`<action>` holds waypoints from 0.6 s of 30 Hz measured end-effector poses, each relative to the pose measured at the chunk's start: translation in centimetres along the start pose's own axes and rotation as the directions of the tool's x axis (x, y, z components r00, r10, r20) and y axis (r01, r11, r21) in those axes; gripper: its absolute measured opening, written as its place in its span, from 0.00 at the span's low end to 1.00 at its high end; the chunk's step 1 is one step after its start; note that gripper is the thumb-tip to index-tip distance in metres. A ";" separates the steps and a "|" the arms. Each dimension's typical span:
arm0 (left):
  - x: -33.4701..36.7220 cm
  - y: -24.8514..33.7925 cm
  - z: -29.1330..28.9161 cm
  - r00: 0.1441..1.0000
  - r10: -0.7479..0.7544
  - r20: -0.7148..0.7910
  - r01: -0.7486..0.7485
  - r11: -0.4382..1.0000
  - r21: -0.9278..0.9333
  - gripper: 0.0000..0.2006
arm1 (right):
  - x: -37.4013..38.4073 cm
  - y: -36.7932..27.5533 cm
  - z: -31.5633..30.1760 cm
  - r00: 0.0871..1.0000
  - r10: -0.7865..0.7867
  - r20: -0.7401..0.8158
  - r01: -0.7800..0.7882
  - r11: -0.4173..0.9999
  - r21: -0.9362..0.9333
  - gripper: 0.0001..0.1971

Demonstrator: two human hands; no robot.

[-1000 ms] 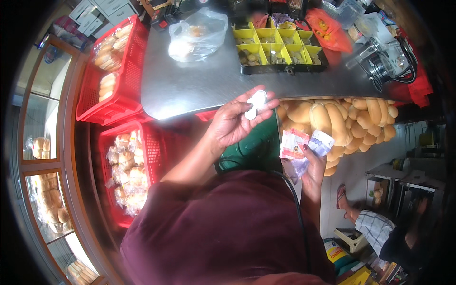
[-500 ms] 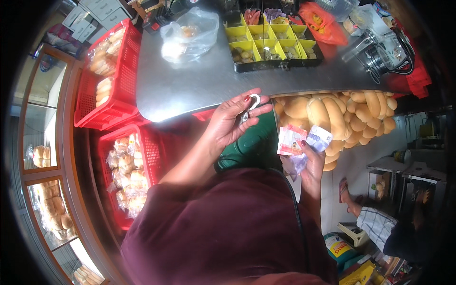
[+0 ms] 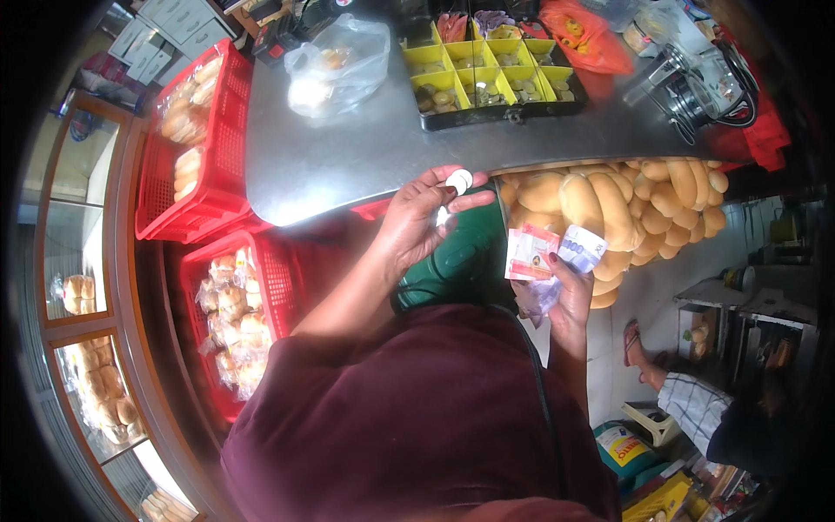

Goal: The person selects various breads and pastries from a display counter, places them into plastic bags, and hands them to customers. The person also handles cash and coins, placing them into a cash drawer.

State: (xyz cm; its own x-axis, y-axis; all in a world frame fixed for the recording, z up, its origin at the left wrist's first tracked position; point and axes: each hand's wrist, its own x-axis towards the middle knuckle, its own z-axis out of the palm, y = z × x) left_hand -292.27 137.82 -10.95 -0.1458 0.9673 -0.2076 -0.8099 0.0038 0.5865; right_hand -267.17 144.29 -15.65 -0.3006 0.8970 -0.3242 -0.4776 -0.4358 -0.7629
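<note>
My left hand, palm turned up, holds several silvery coins between its thumb and fingers, just off the near edge of the metal table. My right hand grips folded banknotes: a red one and a purple one, with more purple paper hanging below. The notes are in front of a pile of long bread rolls. Beyond my hands, on the table, stands a black cash box with yellow compartments, many of them holding coins; some bills lie at its back.
A clear plastic bag lies on the table, an orange bag beside the box. Red crates of bread and a glass case line the left. Below my hands is a green container. Another person's leg shows at right.
In my left hand the coins have shifted and now lie flatter, facing up more. The right hand still holds the notes, almost unmoved. The view has moved slightly.
</note>
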 end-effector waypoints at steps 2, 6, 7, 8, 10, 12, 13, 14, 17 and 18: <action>0.6 -0.1 -0.6 0.999 -0.011 -0.036 0.013 0.997 0.072 0.11 | 0.2 0.1 -0.3 1.000 -0.017 0.003 0.017 1.000 0.006 0.18; 2.4 -0.5 -1.4 0.995 0.012 -0.096 0.007 0.980 0.197 0.06 | 0.2 -0.1 -0.8 1.000 -0.030 -0.008 0.030 1.000 0.008 0.18; 3.2 -0.2 -1.4 0.994 0.022 -0.107 0.005 0.971 0.240 0.05 | 0.1 -0.1 -0.7 0.999 -0.038 -0.011 0.038 0.999 0.013 0.19; 4.0 0.1 -1.3 0.993 0.032 -0.118 0.003 0.960 0.282 0.03 | 0.1 -0.2 -0.8 0.999 -0.046 -0.015 0.046 0.999 0.018 0.19; 6.0 1.1 0.3 0.971 0.177 -0.161 -0.091 0.897 0.433 0.03 | 0.6 0.2 -1.7 0.999 -0.051 -0.013 0.052 0.998 0.027 0.18; 8.3 2.3 2.0 0.934 0.327 -0.147 -0.202 0.818 0.538 0.04 | 0.8 0.2 -2.2 0.999 -0.045 -0.017 0.045 0.998 0.033 0.17; 9.5 3.0 2.5 0.908 0.401 -0.118 -0.269 0.778 0.568 0.05 | 0.9 0.1 -2.3 0.999 -0.034 -0.020 0.035 0.999 0.036 0.16; 10.7 3.7 3.1 0.892 0.442 -0.098 -0.290 0.724 0.625 0.05 | 1.1 -0.1 -2.5 1.000 -0.023 -0.022 0.024 0.999 0.039 0.16; 13.5 4.2 5.3 0.815 0.568 -0.117 -0.354 0.647 0.676 0.05 | 1.5 -0.8 -2.7 0.999 -0.010 -0.033 0.012 0.999 0.049 0.15; 14.4 4.3 5.2 0.817 0.563 -0.125 -0.361 0.668 0.651 0.06 | 1.7 -1.1 -2.8 0.999 -0.014 -0.033 0.016 0.997 0.070 0.15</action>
State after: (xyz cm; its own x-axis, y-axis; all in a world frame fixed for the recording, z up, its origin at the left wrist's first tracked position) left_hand -294.93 153.12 -7.36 -0.6460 0.7608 0.0624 -0.1190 -0.1812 0.9762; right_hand -264.80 146.51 -16.94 -0.2665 0.9048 -0.3322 -0.5388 -0.4256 -0.7270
